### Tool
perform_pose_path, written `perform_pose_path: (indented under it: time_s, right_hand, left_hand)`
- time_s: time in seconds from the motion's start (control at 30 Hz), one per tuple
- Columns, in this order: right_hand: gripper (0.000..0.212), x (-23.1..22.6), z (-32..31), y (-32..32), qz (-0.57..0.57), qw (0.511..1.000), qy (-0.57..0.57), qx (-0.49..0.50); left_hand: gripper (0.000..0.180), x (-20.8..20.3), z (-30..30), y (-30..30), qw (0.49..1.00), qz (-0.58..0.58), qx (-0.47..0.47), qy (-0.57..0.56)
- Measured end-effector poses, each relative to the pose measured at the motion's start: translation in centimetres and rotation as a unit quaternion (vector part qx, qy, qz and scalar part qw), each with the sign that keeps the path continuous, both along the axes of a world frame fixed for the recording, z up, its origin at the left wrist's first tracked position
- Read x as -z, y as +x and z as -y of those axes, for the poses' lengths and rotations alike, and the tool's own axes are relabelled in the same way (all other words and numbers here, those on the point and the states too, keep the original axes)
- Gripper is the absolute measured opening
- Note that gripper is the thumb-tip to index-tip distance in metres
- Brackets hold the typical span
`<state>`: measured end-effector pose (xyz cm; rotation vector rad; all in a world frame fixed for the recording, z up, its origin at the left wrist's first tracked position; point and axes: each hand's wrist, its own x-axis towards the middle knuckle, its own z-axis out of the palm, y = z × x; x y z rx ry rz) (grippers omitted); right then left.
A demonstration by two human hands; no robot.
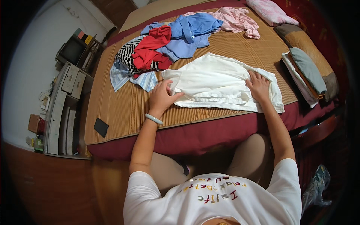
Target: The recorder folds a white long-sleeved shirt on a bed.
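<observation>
On the bed (pixel 123 112), a white garment (pixel 221 80) was pressed flat by the left hand (pixel 162 98) and the right hand (pixel 258 85), fingers spread; a clothes pile (pixel 165 47) was heaped nearby.

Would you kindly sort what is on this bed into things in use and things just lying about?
In use: white garment, left hand and right hand pressing on it.
Lying about: red garment, blue shirt, pink garment, black phone, folded stack.
</observation>
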<state>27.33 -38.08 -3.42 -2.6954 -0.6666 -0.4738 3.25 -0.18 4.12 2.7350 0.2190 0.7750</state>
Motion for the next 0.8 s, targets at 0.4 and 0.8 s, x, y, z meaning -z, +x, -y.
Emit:
perform_pose_path:
  time_s: [0.4,0.8]
  right_hand:
    - [0.057,0.4,0.1,0.4,0.004,1.0,-0.004,0.006]
    - [0.057,0.1,-0.1,0.1,0.014,1.0,-0.015,0.016]
  left_hand:
    - [0.019,0.7,0.5,-3.4,0.991,-0.124,0.049,0.032]
    - [0.027,0.6,-9.1,4.5,0.968,-0.104,0.031,-0.225]
